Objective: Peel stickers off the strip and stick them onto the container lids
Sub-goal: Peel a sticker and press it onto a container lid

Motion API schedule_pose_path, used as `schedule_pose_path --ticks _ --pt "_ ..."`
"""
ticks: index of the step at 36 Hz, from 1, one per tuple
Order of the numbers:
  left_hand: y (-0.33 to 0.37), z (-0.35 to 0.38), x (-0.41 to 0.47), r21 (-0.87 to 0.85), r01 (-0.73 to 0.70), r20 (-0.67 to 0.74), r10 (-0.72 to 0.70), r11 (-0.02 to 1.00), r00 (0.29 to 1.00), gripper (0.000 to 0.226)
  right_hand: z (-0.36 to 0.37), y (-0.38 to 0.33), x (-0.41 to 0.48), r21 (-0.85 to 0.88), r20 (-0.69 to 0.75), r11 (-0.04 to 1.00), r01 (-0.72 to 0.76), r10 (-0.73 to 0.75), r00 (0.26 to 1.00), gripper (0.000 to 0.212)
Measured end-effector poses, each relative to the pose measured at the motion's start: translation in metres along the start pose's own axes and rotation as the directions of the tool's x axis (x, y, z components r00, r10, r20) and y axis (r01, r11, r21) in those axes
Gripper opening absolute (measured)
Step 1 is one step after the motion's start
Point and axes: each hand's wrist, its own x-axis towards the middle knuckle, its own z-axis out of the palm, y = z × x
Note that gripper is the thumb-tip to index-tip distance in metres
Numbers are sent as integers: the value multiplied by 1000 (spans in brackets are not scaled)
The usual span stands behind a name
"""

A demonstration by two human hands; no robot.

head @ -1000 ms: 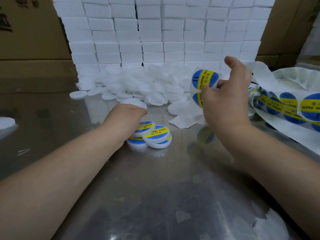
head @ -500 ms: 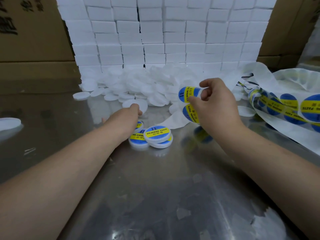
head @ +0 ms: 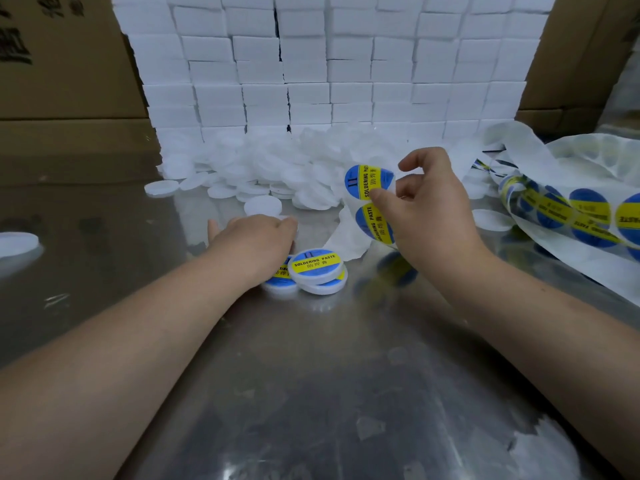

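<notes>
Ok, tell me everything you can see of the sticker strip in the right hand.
The sticker strip is a translucent white backing carrying round blue stickers, each with a yellow band printed SOLDERING PASTE in black. The right hand pinches its raised end, where two stickers face the camera. Bare peeled backing hangs below onto the metal table. The rest trails right in loose folds on the table.

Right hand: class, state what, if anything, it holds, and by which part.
The right hand pinches the sticker strip at its right edge, thumb on the top sticker.
</notes>
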Motion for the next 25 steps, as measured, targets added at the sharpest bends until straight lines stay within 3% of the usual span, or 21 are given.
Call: schedule_pose_path --ticks 5,10,16,22,25 --pt "6 -1 -3 79 -39 -90 46 996 995 49 1 0 0 -40 17 999 13 -13 1000 26" --pt "11 -6 -11 -146 -145 -322 92 979 942 24 4 0 1 -48 59 999 25 -22 998 26" --pt "13 -12 -18 -359 -344 -602 67 868 796 13 5 -4 -2 96 120 995 18 -29 992 33" --pt "24 -15 -32 -380 -454 -653 114 806 749 20 5 -6 -5 113 203 992 48 -70 977 49" --pt "27 -20 -39 -258 -534 -667 252 805 701 21 4 -7 -5 170 218 985 35 -72 973 54"
